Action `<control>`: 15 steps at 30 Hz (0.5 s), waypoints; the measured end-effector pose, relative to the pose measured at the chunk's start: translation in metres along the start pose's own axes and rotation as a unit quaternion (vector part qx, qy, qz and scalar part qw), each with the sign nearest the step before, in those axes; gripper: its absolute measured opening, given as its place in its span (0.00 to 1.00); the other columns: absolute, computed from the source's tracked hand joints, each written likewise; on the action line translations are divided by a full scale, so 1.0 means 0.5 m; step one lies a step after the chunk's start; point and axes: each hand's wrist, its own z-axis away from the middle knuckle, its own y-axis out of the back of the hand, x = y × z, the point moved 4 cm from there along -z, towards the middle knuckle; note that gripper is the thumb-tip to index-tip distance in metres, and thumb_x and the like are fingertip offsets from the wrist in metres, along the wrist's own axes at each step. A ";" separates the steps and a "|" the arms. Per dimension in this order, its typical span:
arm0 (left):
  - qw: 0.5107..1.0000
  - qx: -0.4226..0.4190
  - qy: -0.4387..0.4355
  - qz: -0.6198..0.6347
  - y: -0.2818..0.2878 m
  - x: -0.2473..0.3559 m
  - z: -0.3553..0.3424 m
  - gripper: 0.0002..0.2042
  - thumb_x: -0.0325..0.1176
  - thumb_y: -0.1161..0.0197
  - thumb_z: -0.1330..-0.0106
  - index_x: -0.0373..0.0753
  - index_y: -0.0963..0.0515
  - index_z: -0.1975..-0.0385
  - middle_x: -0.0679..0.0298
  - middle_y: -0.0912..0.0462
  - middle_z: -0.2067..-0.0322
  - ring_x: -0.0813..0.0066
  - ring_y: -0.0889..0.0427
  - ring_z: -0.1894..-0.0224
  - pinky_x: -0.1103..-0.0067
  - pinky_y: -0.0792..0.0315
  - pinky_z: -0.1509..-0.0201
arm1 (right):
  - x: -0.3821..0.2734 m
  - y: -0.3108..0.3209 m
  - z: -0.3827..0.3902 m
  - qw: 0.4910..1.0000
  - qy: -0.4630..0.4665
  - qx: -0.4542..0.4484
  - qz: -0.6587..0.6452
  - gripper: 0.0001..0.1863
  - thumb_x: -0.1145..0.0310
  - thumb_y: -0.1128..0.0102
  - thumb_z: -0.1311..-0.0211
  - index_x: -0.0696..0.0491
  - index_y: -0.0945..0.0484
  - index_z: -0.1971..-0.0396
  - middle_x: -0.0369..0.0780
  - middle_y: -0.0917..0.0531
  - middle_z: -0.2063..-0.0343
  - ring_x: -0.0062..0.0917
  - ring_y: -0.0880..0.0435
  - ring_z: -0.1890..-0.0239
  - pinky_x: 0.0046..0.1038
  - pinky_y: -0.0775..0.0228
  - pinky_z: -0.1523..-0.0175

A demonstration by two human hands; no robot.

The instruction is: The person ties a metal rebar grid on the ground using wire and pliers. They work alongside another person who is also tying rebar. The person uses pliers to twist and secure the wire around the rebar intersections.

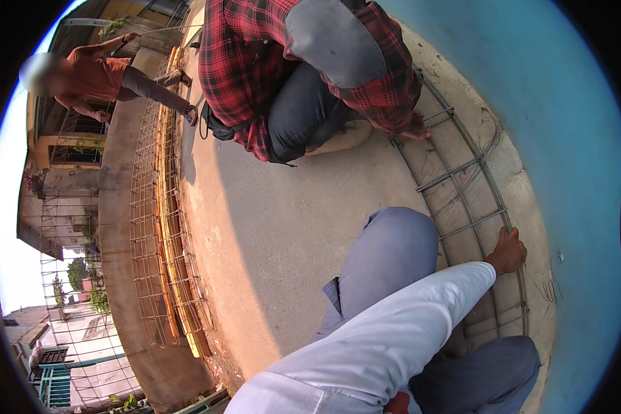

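A steel rebar frame (468, 224), long rods joined by short crosspieces, lies on the concrete beside a blue wall. My left hand (508, 252), at the end of a pale sleeve, is closed around its wall-side long rod. Thin loose wires (488, 143) stick out near that rod. Across from me a co-worker in a red-and-black plaid shirt crouches, with a hand (415, 127) at the far part of the frame. My right hand is out of sight; a small reddish patch at the lower edge is too unclear to name.
My bent knees (401, 238) are beside the frame. The blue wall (566, 138) rises close on the right. Long timber pieces (169, 228) and more rebar cages (145, 276) lie along the slab's left side. Another person in an orange shirt (100, 74) stands beyond them.
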 end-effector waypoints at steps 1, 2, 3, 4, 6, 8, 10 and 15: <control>1.000 0.007 -0.002 -0.009 -0.003 0.005 -0.004 0.07 0.35 0.30 0.47 0.46 0.10 0.69 0.61 0.15 0.68 0.57 0.33 0.42 0.42 0.54 0.29 | -0.004 0.002 -0.003 1.000 -0.003 0.004 -0.004 0.14 0.62 0.45 0.26 0.57 0.20 0.53 0.41 0.14 0.64 0.27 0.14 0.62 0.31 0.21 0.53; 1.000 0.006 -0.001 -0.011 -0.006 0.007 -0.005 0.07 0.34 0.30 0.47 0.46 0.10 0.69 0.60 0.15 0.69 0.57 0.32 0.42 0.42 0.54 0.29 | -0.009 -0.001 -0.008 1.000 -0.004 0.005 -0.004 0.14 0.62 0.45 0.27 0.57 0.20 0.53 0.41 0.14 0.64 0.27 0.14 0.62 0.31 0.21 0.54; 1.000 0.004 -0.002 -0.015 -0.002 0.012 -0.004 0.07 0.34 0.30 0.47 0.45 0.10 0.69 0.59 0.16 0.69 0.56 0.32 0.42 0.42 0.54 0.29 | -0.011 0.000 -0.010 1.000 -0.006 0.010 -0.007 0.14 0.62 0.44 0.27 0.57 0.20 0.53 0.41 0.14 0.64 0.27 0.14 0.62 0.31 0.21 0.54; 1.000 0.001 -0.004 -0.020 0.002 0.016 -0.002 0.07 0.34 0.30 0.46 0.45 0.10 0.69 0.59 0.16 0.70 0.56 0.32 0.43 0.41 0.55 0.29 | -0.014 -0.002 -0.014 1.000 -0.007 0.014 -0.009 0.14 0.62 0.44 0.27 0.57 0.20 0.53 0.41 0.14 0.64 0.27 0.14 0.62 0.31 0.21 0.54; 1.000 -0.008 -0.004 -0.024 0.012 0.023 0.003 0.07 0.34 0.31 0.45 0.45 0.10 0.69 0.58 0.16 0.70 0.56 0.31 0.43 0.41 0.54 0.29 | -0.020 -0.009 -0.017 1.000 -0.012 0.023 -0.017 0.14 0.62 0.44 0.27 0.57 0.20 0.53 0.41 0.14 0.65 0.27 0.13 0.62 0.32 0.21 0.54; 1.000 -0.017 -0.011 -0.023 0.023 0.030 0.005 0.07 0.34 0.31 0.44 0.44 0.10 0.69 0.58 0.16 0.70 0.56 0.30 0.44 0.41 0.54 0.29 | -0.025 -0.021 -0.018 0.999 -0.017 0.038 -0.026 0.14 0.62 0.43 0.28 0.57 0.20 0.53 0.41 0.14 0.65 0.27 0.13 0.62 0.32 0.21 0.54; 0.999 -0.024 -0.011 -0.022 0.040 0.028 0.010 0.06 0.35 0.32 0.44 0.44 0.10 0.70 0.58 0.16 0.69 0.56 0.30 0.45 0.40 0.54 0.29 | -0.036 -0.035 -0.014 0.998 -0.022 0.049 -0.037 0.14 0.62 0.43 0.28 0.57 0.20 0.54 0.42 0.14 0.65 0.28 0.13 0.63 0.32 0.21 0.55; 0.998 -0.020 -0.019 -0.050 0.062 0.017 0.004 0.07 0.38 0.33 0.43 0.45 0.11 0.72 0.60 0.14 0.69 0.56 0.30 0.43 0.39 0.53 0.30 | -0.040 -0.076 0.011 0.993 -0.037 0.071 -0.086 0.14 0.62 0.41 0.29 0.57 0.20 0.54 0.42 0.13 0.65 0.28 0.13 0.63 0.32 0.21 0.55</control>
